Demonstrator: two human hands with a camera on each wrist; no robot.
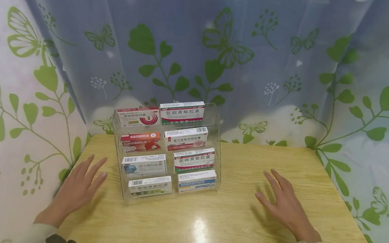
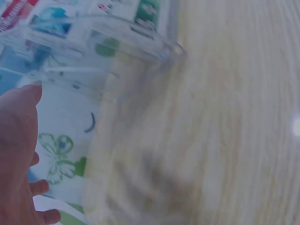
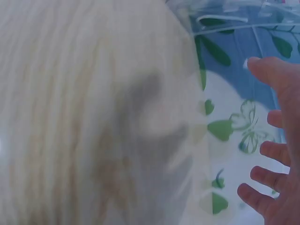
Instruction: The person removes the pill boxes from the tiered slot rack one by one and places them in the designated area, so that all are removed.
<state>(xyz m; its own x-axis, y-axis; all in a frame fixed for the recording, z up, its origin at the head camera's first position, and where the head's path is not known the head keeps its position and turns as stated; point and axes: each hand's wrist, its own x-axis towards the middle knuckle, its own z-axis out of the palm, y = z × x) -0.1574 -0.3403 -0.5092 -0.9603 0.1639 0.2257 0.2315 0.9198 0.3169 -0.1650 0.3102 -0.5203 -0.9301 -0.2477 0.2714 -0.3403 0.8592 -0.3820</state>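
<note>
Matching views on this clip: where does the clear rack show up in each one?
Head: the rack stands just left of centre.
Left wrist: part of the rack, upper left, cut off by the frame.
Right wrist: only a clear strip of the rack, top right.
Shared landmark: the wooden table.

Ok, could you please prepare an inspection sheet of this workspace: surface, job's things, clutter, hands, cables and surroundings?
Surface: wooden table, with a bright reflection toward the near side.
Job's things: clear stand with eight small boxes, two on each of four tiers.
Clutter: nothing seen.
Hands: left hand beside the stand, right hand farther from it; both open, holding nothing.
Cables: nothing seen.
Surroundings: cloth printed with leaves and butterflies, behind and at both sides.
</note>
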